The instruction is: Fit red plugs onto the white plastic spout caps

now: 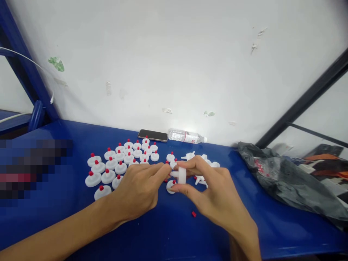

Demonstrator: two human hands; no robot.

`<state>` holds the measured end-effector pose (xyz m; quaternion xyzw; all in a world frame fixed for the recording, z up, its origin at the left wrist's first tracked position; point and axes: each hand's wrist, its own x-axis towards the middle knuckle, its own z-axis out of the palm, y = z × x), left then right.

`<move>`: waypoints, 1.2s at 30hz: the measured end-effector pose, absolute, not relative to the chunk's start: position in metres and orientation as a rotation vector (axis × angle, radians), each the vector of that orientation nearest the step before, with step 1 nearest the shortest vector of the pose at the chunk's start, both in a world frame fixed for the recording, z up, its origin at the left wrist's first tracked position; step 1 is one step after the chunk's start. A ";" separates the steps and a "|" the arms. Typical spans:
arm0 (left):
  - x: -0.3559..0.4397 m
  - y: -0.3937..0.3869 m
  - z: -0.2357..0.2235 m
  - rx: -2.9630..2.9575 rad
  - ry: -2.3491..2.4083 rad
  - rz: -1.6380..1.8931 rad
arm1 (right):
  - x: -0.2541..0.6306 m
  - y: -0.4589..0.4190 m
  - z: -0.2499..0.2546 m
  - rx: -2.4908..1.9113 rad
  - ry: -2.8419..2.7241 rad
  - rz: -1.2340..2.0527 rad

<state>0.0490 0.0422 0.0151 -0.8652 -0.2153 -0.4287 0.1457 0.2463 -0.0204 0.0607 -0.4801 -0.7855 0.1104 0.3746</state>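
One right hand (216, 188), bare, is gripping a white spouted cap (182, 175) between thumb and fingers, its spout (174, 174) pointing left. One left hand (143, 186), bare, is meeting the spout's end with its fingertips, any hold there being hidden. Many red-tipped white caps (111, 164) are standing on a blue table (168, 232), mostly at left; one loose red tip (194, 214) is lying nearer the person. One dark phone (152, 135) and one clear bottle (185, 136), on its side, are lying near a white wall (174, 54). One dark plastic bag (288, 192) is lying at right.
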 end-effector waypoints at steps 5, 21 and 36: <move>0.043 0.050 0.015 -2.613 -0.635 -1.221 | 0.243 -0.015 0.058 -1.317 -2.028 0.216; 0.039 0.057 0.026 -2.599 -0.823 -1.137 | 0.278 -0.027 0.081 -1.582 -1.896 0.036; 0.039 0.057 0.013 -2.722 -0.929 -0.503 | 0.322 -0.003 0.048 -1.948 -2.024 0.422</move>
